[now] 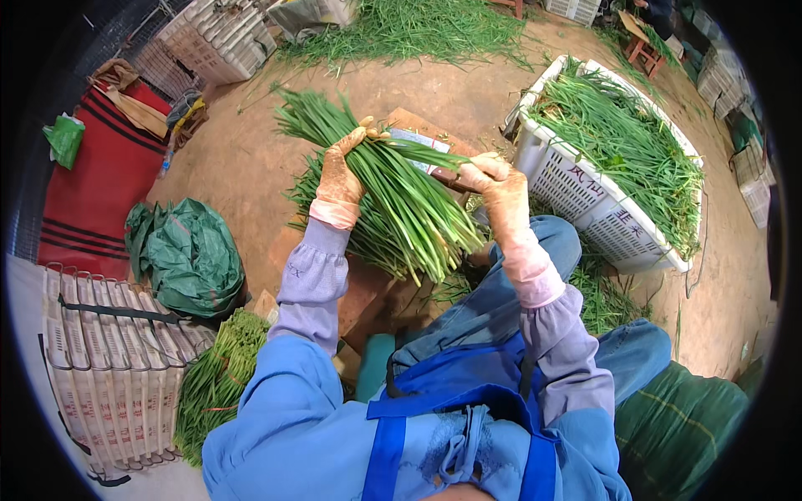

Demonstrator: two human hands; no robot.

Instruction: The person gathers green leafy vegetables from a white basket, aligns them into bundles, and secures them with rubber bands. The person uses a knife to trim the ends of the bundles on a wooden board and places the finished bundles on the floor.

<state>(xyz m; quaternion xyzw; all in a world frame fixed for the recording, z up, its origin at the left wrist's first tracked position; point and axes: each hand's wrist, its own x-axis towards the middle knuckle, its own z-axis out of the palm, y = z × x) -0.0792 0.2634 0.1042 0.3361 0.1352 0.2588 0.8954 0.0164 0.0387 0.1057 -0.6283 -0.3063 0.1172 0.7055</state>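
Note:
My left hand [343,166], in a soiled glove, is closed around a bunch of green garlic chives [413,213]. Its pale stem ends point down toward my lap, and its leaf tips fan out at the upper left. My gloved right hand [503,181] pinches a few chive strands [432,153] drawn out to the right of the bunch. Close under those fingers is the brown handle [452,180] of a broad-bladed knife [421,141]; whether they also grip it, I cannot tell. More chives [307,181] lie beneath the held bunch.
A white plastic crate [564,169] heaped with loose greens stands at my right. Cut greens [407,28] cover the floor ahead. On my left are a green plastic sack [191,257], nested crates [113,376] and tied chive bundles [222,376]. A green bale [680,426] sits lower right.

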